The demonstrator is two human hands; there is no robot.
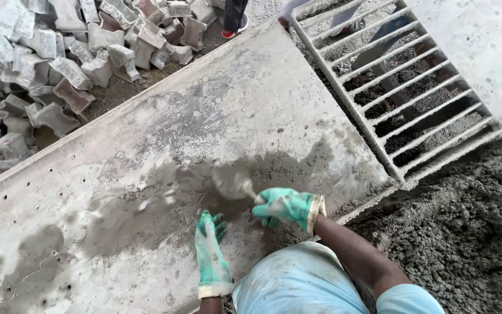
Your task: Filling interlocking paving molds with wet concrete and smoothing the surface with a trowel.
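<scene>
My right hand [286,206], in a green glove, grips the handle of a small trowel [233,183] whose grey, cement-caked blade lies on a large grey metal plate [204,116]. My left hand [211,250], also in a green glove, rests flat on the plate with fingers spread, just left of the right hand and holding nothing. The plate is smeared with wet and dried cement and has rows of small holes along its near left edge.
A heap of wet concrete mix [466,232] lies at the right. A metal grate [396,87] sits beyond the plate at the upper right. Several grey paving blocks [47,58] are piled at the upper left. Another person's foot [233,23] stands at the top.
</scene>
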